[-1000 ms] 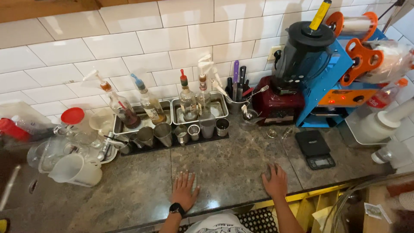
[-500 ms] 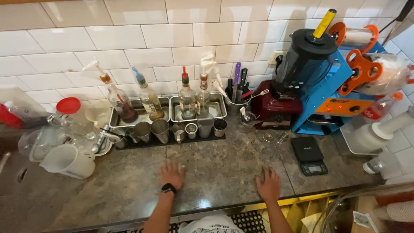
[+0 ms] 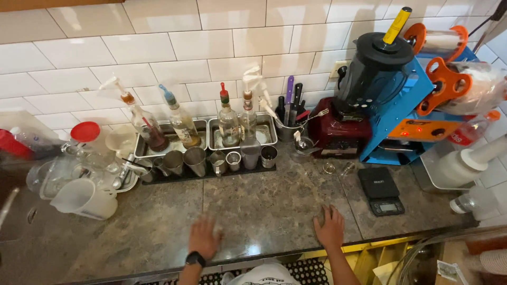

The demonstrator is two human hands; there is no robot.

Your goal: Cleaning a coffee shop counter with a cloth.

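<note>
Resting flat on the stone desk [image 3: 264,211], the left hand [image 3: 203,238] and the right hand [image 3: 330,228] lie palm down near the front edge, fingers [image 3: 334,213] spread open and gripping nothing. The nearest things sit farther back: a black scale [image 3: 381,190] just right of the right hand, and a row of metal cups [image 3: 211,161] well beyond both. Compared with half a second ago, both hands are in much the same place, still apart.

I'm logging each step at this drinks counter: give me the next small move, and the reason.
Probably a reach forward with the right hand to the row of steel cups on the dark mat. Both hands, the left hand too, lie flat and empty on the stone counter, and those cups stand nearest ahead.
</note>
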